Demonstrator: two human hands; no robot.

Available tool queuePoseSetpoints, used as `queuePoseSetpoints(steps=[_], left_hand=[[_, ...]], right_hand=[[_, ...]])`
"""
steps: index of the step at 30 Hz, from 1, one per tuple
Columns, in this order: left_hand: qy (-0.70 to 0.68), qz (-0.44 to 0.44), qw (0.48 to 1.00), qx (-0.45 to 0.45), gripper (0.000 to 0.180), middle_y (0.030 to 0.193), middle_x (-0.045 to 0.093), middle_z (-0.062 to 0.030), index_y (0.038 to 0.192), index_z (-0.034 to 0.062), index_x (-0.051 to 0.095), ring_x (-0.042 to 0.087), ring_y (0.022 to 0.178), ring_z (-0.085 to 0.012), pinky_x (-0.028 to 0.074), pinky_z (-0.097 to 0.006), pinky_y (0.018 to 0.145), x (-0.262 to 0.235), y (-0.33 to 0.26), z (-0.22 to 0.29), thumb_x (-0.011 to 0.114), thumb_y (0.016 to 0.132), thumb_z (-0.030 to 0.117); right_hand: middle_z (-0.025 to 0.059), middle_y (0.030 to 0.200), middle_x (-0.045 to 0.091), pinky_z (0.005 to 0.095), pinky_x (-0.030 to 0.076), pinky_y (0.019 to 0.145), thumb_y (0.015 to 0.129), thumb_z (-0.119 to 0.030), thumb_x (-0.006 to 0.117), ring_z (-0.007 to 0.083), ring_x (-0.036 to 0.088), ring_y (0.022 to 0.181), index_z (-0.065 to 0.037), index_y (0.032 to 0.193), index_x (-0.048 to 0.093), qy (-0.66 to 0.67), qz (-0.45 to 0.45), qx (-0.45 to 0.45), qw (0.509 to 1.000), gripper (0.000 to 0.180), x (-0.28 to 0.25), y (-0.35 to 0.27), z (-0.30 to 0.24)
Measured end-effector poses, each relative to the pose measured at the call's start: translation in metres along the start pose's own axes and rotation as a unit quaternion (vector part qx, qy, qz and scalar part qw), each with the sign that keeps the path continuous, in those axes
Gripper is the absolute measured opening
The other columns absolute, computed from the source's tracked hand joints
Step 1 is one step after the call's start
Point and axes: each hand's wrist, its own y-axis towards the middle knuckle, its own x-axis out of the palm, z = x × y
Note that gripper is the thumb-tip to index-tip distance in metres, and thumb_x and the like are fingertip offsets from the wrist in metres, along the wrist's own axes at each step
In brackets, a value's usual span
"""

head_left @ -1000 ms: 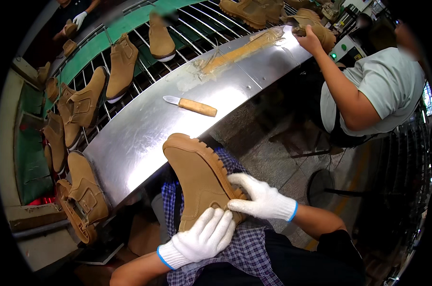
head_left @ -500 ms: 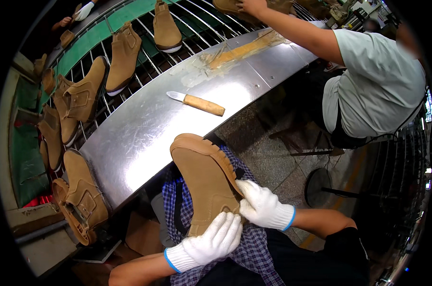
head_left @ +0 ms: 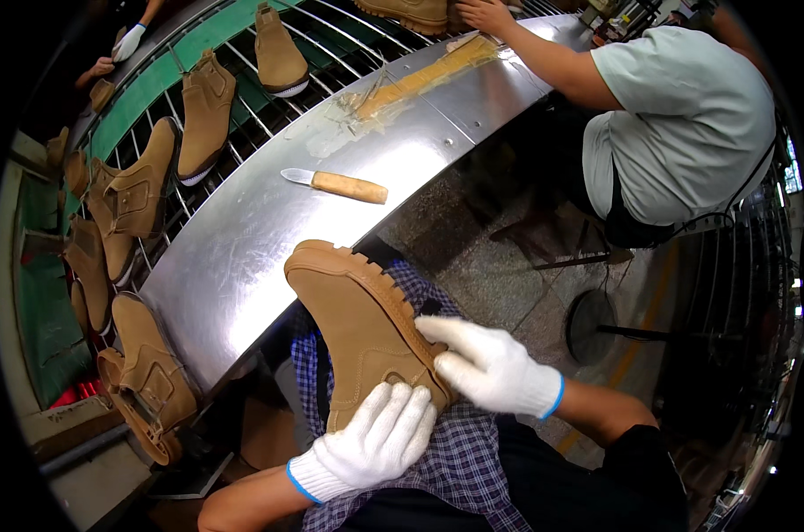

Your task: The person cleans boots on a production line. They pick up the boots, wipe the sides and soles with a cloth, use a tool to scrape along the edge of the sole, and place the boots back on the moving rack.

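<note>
L hand [head_left: 380, 439] clamped on the tan boot's [head_left: 358, 332] shaft end; R hand [head_left: 486, 365] pinching its sole edge w/ fingers together. Best keep boot braced on lap, grip firm; knife [head_left: 335, 184] lies well apart on the steel bench [head_left: 234, 257].

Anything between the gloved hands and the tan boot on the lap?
Nothing visible. The left hand lies on the boot's shaft end and the right hand presses its sole edge; both touch it directly. The knife lies apart on the steel table.
</note>
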Motion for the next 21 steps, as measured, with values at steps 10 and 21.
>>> queuePoseSetpoints(steps=[10, 21], left_hand=[[-0.001, 0.019, 1.0, -0.023, 0.028, 0.12, 0.076, -0.0157, 0.117, 0.0041, 0.074, 0.076, 0.108, -0.03, 0.064, -0.045, 0.094, 0.0, -0.015, 0.004, 0.074, 0.093, 0.02], [0.017, 0.006, 1.0, 0.021, 0.029, 0.119, 0.076, -0.0171, 0.114, 0.002, 0.075, 0.075, 0.108, -0.0314, 0.063, -0.045, 0.095, 0.009, -0.011, 0.003, 0.074, 0.091, 0.019]], right_hand=[[0.0055, 0.08, 0.059, 0.0358, 0.052, 0.066, 0.096, -0.049, 0.079, 0.018, 0.058, 0.073, -0.005, 0.094, 0.059, 0.02, -0.208, 0.105, 0.972, 0.048, -0.019, 0.021, 0.028], [0.0183, 0.084, 0.072, 0.0421, 0.056, 0.067, 0.098, -0.07, 0.065, 0.0297, 0.073, 0.079, 0.0, 0.106, 0.068, -0.16, -0.255, 0.119, 0.946, 0.07, -0.021, 0.041, 0.01]])
